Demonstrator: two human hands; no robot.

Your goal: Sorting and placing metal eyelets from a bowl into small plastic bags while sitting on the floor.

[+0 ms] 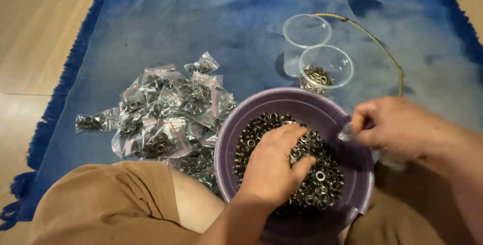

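Left hand (274, 162) is palm-down in the purple bowl (236, 124), fingers (289, 136) spread and curled into the heap of small metal eyelets (322, 179), so it's holding a loose scoop of them rather than pinching any single one; right hand (397, 126) hovers over the bowl's right rim with its fingers pinched narrow on something small and clear, looks like a little plastic bag (347, 133), though it's blurred and I can't tell for certain.

If it were me, I'd keep the scoop small; a big fistful sheds eyelets over the rim and they'd roll off into the blue mat (201, 28); lift straight up, let the loose ones drop back into the bowl, then move across. I'd also hold the bag mouth open right above the eyelets, not out past the rim; any spill then lands back in the bowl.

The pile of filled bags (166, 116) sits just beside the bowl on the left; behind it are two clear cups, the near cup (326, 66) with some eyelets inside and the far cup (307, 31) bare; a thin yellowish cord (375, 41) curves past them; the bowl sits between the person's knees on the floor.
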